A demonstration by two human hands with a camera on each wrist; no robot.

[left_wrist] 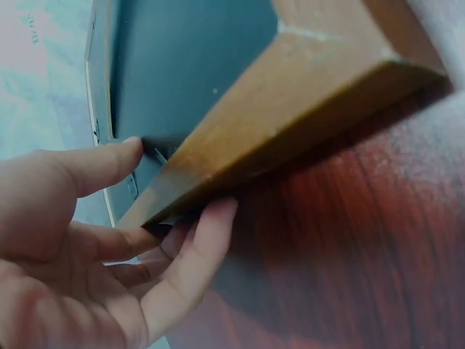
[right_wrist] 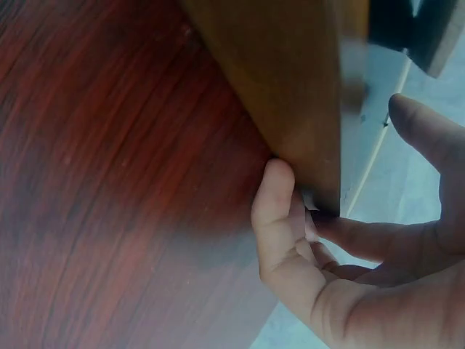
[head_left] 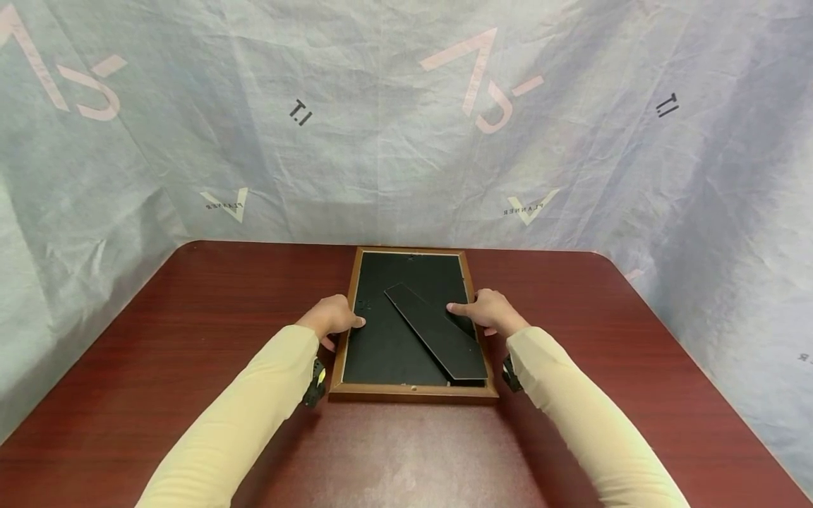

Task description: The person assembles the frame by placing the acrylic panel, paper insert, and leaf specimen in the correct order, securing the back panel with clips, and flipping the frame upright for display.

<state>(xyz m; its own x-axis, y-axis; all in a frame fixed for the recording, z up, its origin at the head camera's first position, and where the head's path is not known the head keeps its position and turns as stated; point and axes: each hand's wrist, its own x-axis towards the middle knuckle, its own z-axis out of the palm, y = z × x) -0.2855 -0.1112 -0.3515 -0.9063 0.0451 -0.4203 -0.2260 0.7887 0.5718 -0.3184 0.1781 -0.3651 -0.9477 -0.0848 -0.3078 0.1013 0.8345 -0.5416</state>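
A picture frame (head_left: 413,394) with a brown wooden border lies back side up on the table, its black backing board (head_left: 387,353) showing. A black easel stand (head_left: 438,335) runs slantwise across the backing toward the near right corner. At the left side my left hand (head_left: 332,315) grips the border, thumb over the top and fingers curled at the lower edge, as the left wrist view shows. My right hand (head_left: 492,310) holds the opposite side, thumb above the backing. In the right wrist view its fingertips (right_wrist: 277,178) sit at the border's underside.
The reddish-brown table (head_left: 241,296) has rounded far corners and spreads out to both sides of the picture frame. Behind it hangs a pale grey printed sheet (head_left: 381,141), which also runs along the left and right sides. Dark bands (head_left: 315,383) are worn at both wrists.
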